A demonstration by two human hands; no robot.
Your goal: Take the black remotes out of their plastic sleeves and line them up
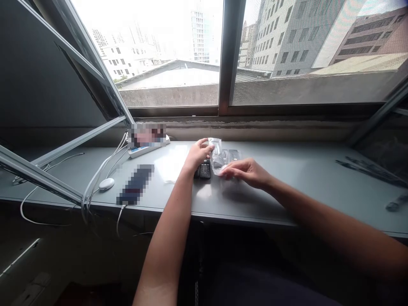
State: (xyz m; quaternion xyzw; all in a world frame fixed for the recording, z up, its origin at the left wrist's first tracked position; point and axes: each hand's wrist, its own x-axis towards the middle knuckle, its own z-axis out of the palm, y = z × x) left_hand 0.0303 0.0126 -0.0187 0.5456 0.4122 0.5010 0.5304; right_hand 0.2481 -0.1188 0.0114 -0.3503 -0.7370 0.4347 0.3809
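Note:
A clear plastic bag [216,158] is stretched between my two hands above the desk. My left hand [200,151] pinches its upper end between thumb and fingers. Lower down, my right hand [244,171] has its fingers closed on the bag's bottom edge. Something dark shows through the plastic, but I cannot tell whether it is inside the bag or behind it. Below my left hand a black remote control [205,169] with rows of buttons lies on the desk, and another dark one is partly hidden beside it. Behind the bag, more dark items in clear plastic [235,154] lie on the desk.
The grey desk [302,178] runs beneath a window. To the left are a white power strip [148,149], white cables [103,170], a round white device [106,184] and a blurred-out dark rectangle [135,185]. A metal frame [79,121] slants at left. Dark plastic-like strips [372,170] lie at right.

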